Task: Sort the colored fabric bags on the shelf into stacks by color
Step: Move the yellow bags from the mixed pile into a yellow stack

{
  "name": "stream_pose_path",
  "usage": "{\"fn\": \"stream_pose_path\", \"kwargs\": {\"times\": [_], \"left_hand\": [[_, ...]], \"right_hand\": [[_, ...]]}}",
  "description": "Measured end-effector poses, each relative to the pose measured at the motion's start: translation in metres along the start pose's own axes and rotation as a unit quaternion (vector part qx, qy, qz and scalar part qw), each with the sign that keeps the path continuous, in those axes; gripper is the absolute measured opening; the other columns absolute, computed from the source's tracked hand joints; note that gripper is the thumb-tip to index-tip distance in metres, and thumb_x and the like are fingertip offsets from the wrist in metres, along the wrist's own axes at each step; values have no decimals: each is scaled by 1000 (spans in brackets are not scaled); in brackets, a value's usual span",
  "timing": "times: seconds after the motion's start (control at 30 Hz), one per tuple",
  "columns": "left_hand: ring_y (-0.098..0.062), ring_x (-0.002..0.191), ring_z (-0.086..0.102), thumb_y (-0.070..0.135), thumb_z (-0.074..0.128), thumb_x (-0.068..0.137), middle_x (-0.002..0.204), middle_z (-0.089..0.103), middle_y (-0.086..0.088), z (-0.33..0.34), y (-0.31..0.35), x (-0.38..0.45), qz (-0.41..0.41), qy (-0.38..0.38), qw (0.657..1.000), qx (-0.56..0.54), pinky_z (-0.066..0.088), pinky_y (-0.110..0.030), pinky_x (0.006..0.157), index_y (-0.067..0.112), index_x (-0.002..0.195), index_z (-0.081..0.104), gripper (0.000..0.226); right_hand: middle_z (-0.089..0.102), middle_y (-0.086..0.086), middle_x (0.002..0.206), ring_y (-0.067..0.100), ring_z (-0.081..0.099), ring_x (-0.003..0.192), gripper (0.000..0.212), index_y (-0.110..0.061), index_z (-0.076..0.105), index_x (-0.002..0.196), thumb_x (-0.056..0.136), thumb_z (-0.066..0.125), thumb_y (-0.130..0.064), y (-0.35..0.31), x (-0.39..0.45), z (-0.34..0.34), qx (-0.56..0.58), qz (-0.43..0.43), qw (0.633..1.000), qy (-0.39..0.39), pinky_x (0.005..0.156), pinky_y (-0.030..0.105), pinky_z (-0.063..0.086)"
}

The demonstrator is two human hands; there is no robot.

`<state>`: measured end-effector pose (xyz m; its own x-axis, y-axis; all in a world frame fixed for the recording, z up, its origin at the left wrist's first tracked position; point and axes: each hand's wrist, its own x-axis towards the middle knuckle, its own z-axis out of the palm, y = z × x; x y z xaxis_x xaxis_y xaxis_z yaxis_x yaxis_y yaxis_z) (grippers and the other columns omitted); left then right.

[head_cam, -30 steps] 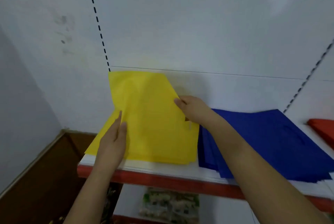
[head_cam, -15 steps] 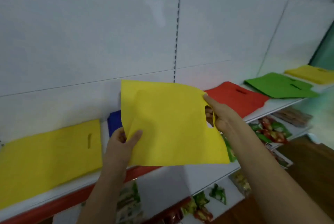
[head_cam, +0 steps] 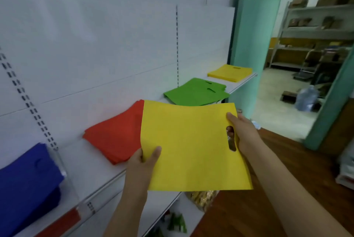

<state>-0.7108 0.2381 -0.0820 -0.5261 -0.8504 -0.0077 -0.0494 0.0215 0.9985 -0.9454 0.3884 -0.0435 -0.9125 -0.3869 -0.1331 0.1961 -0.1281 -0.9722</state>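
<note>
Your left hand [head_cam: 142,162] and right hand [head_cam: 242,133] each pinch the yellow bag [head_cam: 191,146] above the shelf [head_cam: 92,160], near red [head_cam: 115,137], green [head_cam: 195,93] and blue stacks [head_cam: 24,179].

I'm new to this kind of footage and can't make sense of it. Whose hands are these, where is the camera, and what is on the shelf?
There is no machine here: a person wears a camera on the head, looking forward and down at their own bare hands. The left hand and the right hand each grip an edge of one yellow bag, held in the air in front of the white shelf. On the shelf lie stacks by colour: blue bags, red bags, green bags, and at the far end a yellow stack. A doorway opens to the right.
</note>
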Motion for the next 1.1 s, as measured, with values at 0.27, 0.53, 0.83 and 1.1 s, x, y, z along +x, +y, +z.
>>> {"fn": "stream_pose_path", "kwargs": {"times": [0.27, 0.53, 0.83, 1.1], "left_hand": [[-23, 82, 72, 52, 69, 86, 88, 76, 1, 176, 6, 78, 4, -55, 998, 22, 59, -52, 76, 25, 91, 71, 27], [-22, 91, 70, 47, 57, 94, 103, 70, 6, 323, -16, 192, -3, -139, 990, 20, 58, -47, 81, 32, 110, 61, 22], [-19, 93, 65, 40, 53, 99, 103, 68, 4, 451, -13, 344, -39, -182, 981, 51, 54, -42, 84, 26, 105, 62, 18], [-18, 86, 63, 39, 53, 99, 96, 65, 5, 540, 16, 415, -12, -156, 983, 91, 48, -32, 68, 32, 93, 59, 11]], "right_hand": [[57, 3, 70, 16, 51, 56, 19, -17, 64, 84, 100, 56, -26, -42, 122, -128, -23, -39, 994, 99, 58, 27, 43], [59, 1, 68, 17, 54, 58, 21, -19, 65, 82, 99, 56, -28, -58, 250, -190, -27, -48, 985, 164, 63, 30, 45], [63, 4, 72, 19, 58, 64, 20, -26, 66, 85, 100, 54, -30, -100, 414, -202, -81, -52, 978, 185, 63, 30, 50], [64, 2, 71, 19, 57, 66, 24, -18, 71, 93, 100, 53, -34, -107, 567, -225, -86, -46, 986, 133, 69, 33, 49]]}}
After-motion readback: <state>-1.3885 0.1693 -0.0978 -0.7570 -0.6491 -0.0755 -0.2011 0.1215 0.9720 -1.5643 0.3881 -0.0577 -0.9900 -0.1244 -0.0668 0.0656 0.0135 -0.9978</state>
